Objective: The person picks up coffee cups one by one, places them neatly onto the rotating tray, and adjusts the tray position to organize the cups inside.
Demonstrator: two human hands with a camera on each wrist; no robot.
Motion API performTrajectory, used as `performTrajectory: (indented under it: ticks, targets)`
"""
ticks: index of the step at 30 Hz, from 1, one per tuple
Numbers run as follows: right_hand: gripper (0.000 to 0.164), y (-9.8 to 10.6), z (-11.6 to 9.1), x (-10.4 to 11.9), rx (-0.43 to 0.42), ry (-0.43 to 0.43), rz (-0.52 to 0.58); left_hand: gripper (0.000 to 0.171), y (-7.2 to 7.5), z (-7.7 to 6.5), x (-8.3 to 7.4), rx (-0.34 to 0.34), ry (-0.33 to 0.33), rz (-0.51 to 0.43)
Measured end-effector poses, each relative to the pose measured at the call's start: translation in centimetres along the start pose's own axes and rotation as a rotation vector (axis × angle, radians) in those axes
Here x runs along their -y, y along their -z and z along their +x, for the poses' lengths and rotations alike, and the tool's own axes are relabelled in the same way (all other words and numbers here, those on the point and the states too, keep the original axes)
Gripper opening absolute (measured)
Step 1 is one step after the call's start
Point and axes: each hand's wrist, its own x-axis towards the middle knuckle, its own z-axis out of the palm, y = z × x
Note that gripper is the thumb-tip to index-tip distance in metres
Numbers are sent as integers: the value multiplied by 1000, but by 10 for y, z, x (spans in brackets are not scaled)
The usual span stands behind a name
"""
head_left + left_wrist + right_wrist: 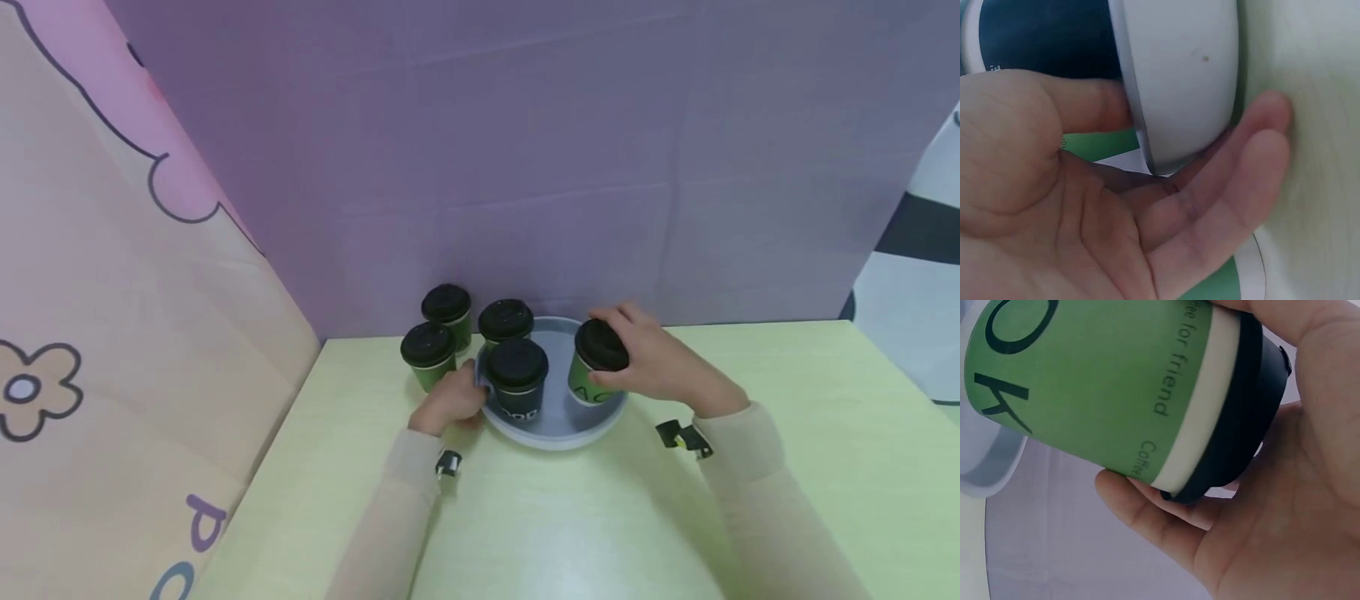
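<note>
My right hand (660, 360) holds a green paper coffee cup (587, 385) with a black lid, fingers and thumb around its lid end. The cup tilts slightly over the right part of a round grey-white tray (558, 421); whether its base touches is unclear. In the right wrist view, lettering shows on the cup's green wall (1104, 381). My left hand (456, 397) grips the tray's left edge, thumb at the rim (1138, 125) and fingers underneath. A dark lidded cup (517, 379) stands on the tray, partly covering a green lidded cup (507, 320) behind it.
Left of the tray, two more green cups with black lids stand on the pale table: a front one (429, 354) close to my left hand and a rear one (447, 312). A purple backdrop (480, 167) rises behind, and a patterned panel (150, 333) borders the left side.
</note>
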Motion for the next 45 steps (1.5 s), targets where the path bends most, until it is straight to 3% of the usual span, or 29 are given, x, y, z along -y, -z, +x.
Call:
performTrajectory:
  ticks: [6, 10, 25, 31, 45]
  targets:
    - [87, -4, 1, 4, 23, 8, -14, 40, 2, 2, 0, 13, 5, 30]
    - [88, -7, 2, 6, 40, 14, -30, 35, 0, 3, 0, -19, 5, 56]
    - [92, -20, 4, 14, 105, 24, -36, 25, -9, 11, -1, -148, 33, -21]
    - [100, -24, 4, 15, 128, 13, -32, 22, -12, 14, 1, -189, 20, 14]
    - [93, -42, 7, 19, 80, 54, -67, 26, -16, 16, 0, -241, 55, 50]
